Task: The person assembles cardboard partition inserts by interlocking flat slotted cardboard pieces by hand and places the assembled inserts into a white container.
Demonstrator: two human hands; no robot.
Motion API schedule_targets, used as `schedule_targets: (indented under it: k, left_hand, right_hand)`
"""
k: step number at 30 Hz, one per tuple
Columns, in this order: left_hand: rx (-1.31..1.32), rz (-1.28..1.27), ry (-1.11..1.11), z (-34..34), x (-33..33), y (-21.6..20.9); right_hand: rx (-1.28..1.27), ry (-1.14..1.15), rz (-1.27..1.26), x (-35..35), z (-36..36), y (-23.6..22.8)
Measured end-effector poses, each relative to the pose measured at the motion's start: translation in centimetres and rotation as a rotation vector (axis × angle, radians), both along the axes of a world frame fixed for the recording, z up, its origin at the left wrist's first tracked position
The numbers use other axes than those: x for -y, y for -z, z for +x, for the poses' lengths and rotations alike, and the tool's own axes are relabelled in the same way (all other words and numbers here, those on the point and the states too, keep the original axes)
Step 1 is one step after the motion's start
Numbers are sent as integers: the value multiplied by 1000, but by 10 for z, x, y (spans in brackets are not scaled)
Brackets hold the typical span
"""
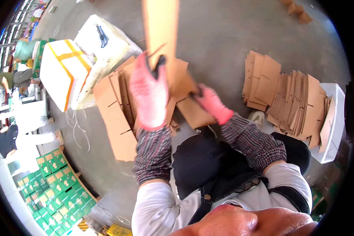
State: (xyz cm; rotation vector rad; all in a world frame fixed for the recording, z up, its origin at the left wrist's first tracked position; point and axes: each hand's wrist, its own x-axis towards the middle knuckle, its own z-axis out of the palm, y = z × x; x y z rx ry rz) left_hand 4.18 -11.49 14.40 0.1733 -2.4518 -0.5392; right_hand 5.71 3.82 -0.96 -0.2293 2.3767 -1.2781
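My left hand, in a pink glove with dark fingertips, is closed at the edge of a long brown cardboard piece that reaches up out of view. My right hand, gloved alike, pinches the lower, folded part of the same piece, which is blurred by motion. Below it, between my hands, lies another brown cardboard piece. A stack of slotted cardboard sheets leans beside my left hand, partly hidden by it.
White foam boxes stand at left, one bearing a blue utility knife. Cardboard stacks lie at right by a white bin. Green boxes fill a pallet lower left; other people work beyond. A loose strap lies on the floor.
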Motion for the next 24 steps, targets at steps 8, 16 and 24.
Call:
schedule_targets:
  k: [8, 16, 24]
  left_hand:
    - [760, -200, 345, -61, -91, 242]
    - [827, -379, 469, -50, -87, 340]
    - [731, -265, 375, -73, -77, 296]
  right_hand:
    - [-228, 694, 118, -165, -79, 5]
    - [-432, -309, 672, -62, -36, 25]
    - [-382, -174, 625, -53, -75, 85]
